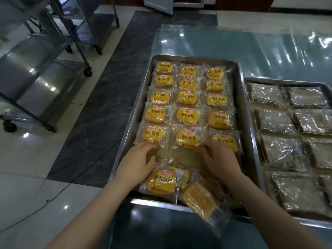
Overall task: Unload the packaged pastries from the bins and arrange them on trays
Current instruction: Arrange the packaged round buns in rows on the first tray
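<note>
On the steel tray (240, 105), yellow bread packs (187, 97) lie in three neat lines, with loose packs (164, 181) piled at its near end. The left hand (138, 159) is open, fingers touching the nearest left pack (152, 135). The right hand (220, 157) pinches the wrapper edge of the nearest middle pack (186, 139).

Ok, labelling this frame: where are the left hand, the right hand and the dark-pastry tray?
left hand (138, 164): head view, back of hand.
right hand (220, 159): head view, back of hand.
dark-pastry tray (269, 80): head view, far rim.
</note>
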Motion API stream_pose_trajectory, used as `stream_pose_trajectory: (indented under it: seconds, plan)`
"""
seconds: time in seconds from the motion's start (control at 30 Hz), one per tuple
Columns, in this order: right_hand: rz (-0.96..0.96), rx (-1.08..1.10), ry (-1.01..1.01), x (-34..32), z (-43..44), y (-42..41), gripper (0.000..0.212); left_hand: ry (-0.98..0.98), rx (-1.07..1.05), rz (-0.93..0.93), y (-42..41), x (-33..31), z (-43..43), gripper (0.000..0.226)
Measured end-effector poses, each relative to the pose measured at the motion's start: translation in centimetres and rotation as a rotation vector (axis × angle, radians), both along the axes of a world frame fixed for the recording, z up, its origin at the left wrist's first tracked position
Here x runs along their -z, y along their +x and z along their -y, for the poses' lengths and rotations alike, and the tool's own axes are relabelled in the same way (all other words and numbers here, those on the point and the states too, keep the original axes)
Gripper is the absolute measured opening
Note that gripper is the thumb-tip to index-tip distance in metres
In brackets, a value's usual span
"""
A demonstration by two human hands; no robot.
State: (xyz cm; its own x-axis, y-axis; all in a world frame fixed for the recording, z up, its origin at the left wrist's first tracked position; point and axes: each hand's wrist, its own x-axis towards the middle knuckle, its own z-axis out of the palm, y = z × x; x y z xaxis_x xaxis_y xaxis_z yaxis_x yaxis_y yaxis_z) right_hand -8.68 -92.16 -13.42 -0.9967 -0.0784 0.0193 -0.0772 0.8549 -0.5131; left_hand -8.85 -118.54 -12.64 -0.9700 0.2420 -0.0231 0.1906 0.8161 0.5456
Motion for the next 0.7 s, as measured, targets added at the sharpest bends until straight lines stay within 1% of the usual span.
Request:
stream_pose_trajectory:
  seconds: [0.07, 0.13, 0.17, 0.23, 0.3, 0.33, 0.37, 0.4, 0.47, 0.5, 0.53, 0.6, 0.7]
  plan:
    - [0.055, -0.006, -0.025, 0.2, -0.4, 1.7, 0.012, 0.031, -0.051, 0.011, 1.5, 0.0, 0.7, 0.023]
    - [0.085, 0.011, -0.046, 0.2, -0.5, 3.1, 0.011, 0.061, -0.108, 0.032, 2.6, 0.0, 1.0, 0.018]
    - [0.089, 0.021, -0.058, 0.0, -0.5, 3.6, 0.011, 0.076, -0.131, 0.063, 3.1, -0.1, 1.1, 0.024]
    - [0.088, 0.028, -0.072, -0.4, -0.4, 4.5, 0.011, 0.08, -0.146, 0.167, 3.7, -0.2, 1.2, 0.052]
    - [0.115, 0.027, -0.054, -1.0, -0.5, 5.2, 0.006, 0.019, -0.116, 0.251, 4.1, -0.3, 1.1, 0.076]
    - [0.153, 0.021, -0.044, -1.4, -0.5, 5.5, 0.005, -0.018, -0.097, 0.268, 4.3, -0.2, 0.9, 0.083]
    - [0.216, 0.005, -0.029, -1.8, -0.6, 5.8, 0.015, -0.043, -0.089, 0.268, 4.5, -0.2, 0.6, 0.086]
    - [0.298, -0.033, -0.004, -2.2, -0.7, 6.1, 0.03, -0.049, -0.099, 0.254, 4.7, -0.1, 0.3, 0.085]
    - [0.426, -0.133, 0.042, -2.9, -0.9, 6.5, 0.06, -0.018, -0.152, 0.206, 5.0, -0.1, -0.4, 0.077]
    - [0.466, -0.164, 0.035, -3.2, -1.0, 6.6, 0.068, 0.009, -0.176, 0.188, 5.1, -0.1, -0.7, 0.07]
    - [0.492, -0.175, 0.004, -3.4, -1.2, 6.7, 0.07, 0.046, -0.197, 0.174, 5.3, -0.2, -0.9, 0.061]
    - [0.495, -0.146, -0.086, -3.6, -1.5, 6.6, 0.061, 0.16, -0.252, 0.157, 5.5, -0.6, -1.0, 0.046]
    - [0.454, -0.042, -0.261, -3.2, -1.6, 6.5, 0.05, 0.404, -0.343, 0.167, 5.0, -1.4, -0.5, 0.046]
